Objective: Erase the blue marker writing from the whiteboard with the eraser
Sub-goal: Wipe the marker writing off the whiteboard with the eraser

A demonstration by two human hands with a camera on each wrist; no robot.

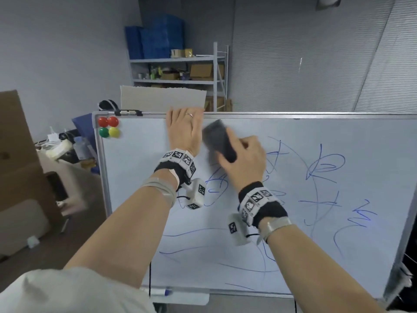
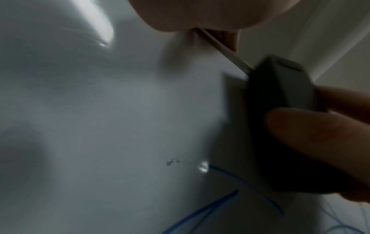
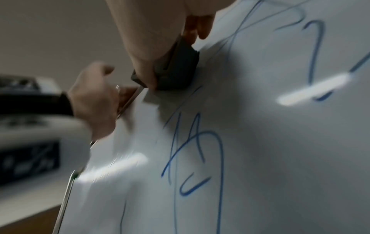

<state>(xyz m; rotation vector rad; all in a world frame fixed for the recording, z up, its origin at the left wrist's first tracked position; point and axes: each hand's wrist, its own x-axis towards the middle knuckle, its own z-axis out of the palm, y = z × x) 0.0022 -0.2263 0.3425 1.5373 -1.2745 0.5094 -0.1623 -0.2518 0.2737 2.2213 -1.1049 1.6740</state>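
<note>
Head view gives the whole layout: whiteboard (image 1: 144, 199) tilted, blue marker writing (image 1: 325, 166) spread from centre toward 3 and 6 o'clock, the upper-left area bare. Four round magnets (image 1: 108, 127), two red, one green, one yellow, sit at the board's 10 o'clock corner; a blue-capped marker (image 1: 158, 292) lies in the tray at 6 o'clock; metal shelving (image 1: 180, 71) with boxes stands behind, at 12 o'clock. None of these shows clearly in the wrist views. Left hand (image 1: 184, 129) lies at the top edge of the board, palm to the surface, fingers hooked over the frame; a ring shows on one finger. Right hand (image 1: 244, 159) sits just to its 3 o'clock, fingers and thumb clamped on the dark eraser (image 1: 218, 141), which points toward 11 o'clock and is blurred. Left wrist view adds what the head view hides: the eraser (image 2: 280, 120) seen side-on with its lower face against the board, right-hand fingers (image 2: 312, 134) curled over its back, and a blue stroke (image 2: 230, 175) just below it at 6 o'clock. Right wrist view shows the eraser (image 3: 178, 68) pressed to the board under the thumb, blue characters (image 3: 198, 148) directly below it, and the left hand (image 3: 94, 101) gripping the frame edge at 9 o'clock. Both forearms are extended, wrists carrying tagged bands.
</note>
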